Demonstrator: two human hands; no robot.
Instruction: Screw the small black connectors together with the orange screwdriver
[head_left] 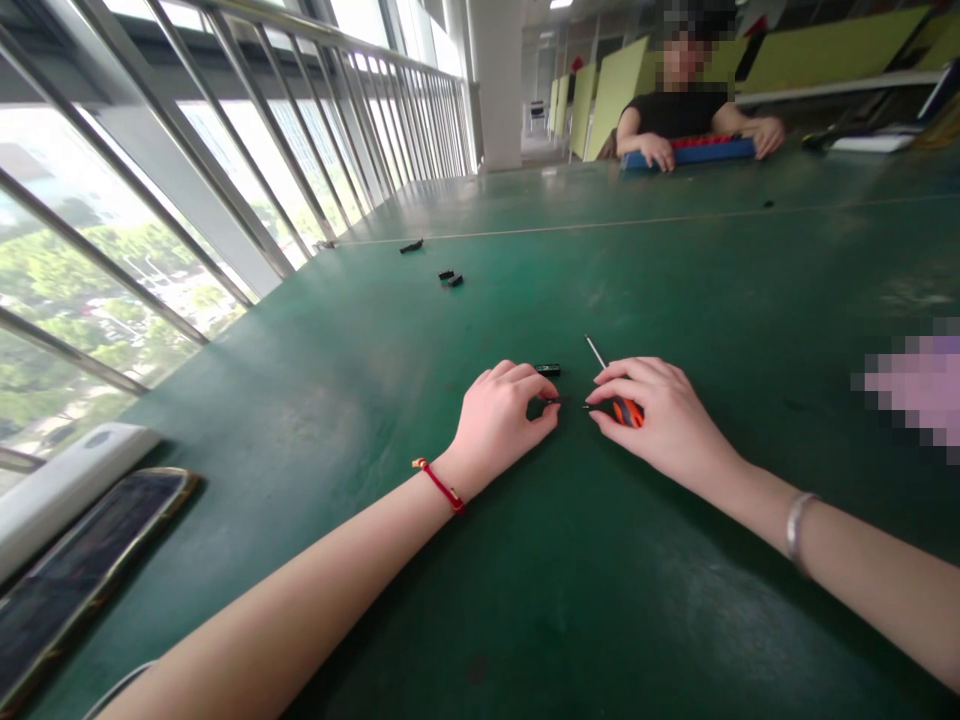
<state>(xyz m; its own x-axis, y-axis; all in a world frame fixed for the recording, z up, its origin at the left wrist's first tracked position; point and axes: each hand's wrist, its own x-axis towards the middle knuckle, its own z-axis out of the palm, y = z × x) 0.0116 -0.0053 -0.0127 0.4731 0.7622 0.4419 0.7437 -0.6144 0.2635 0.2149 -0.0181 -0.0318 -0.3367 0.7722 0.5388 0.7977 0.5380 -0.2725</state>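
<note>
My left hand is closed in a pinch, thumb and forefinger on a small black piece whose kind I cannot make out. Facing it, my right hand curls around a screwdriver with an orange and black handle. Its thin metal shaft points up and left, past the fingers. A tiny dark tip shows at the right thumb and forefinger; what it belongs to is unclear. Just beyond the left fingertips lies a small black rectangular part. A narrow gap separates the two hands.
Small black parts and another black piece lie farther off on the green table. A phone and a white long object are at left, beside metal railings. Across sits a person with hands at a blue tray.
</note>
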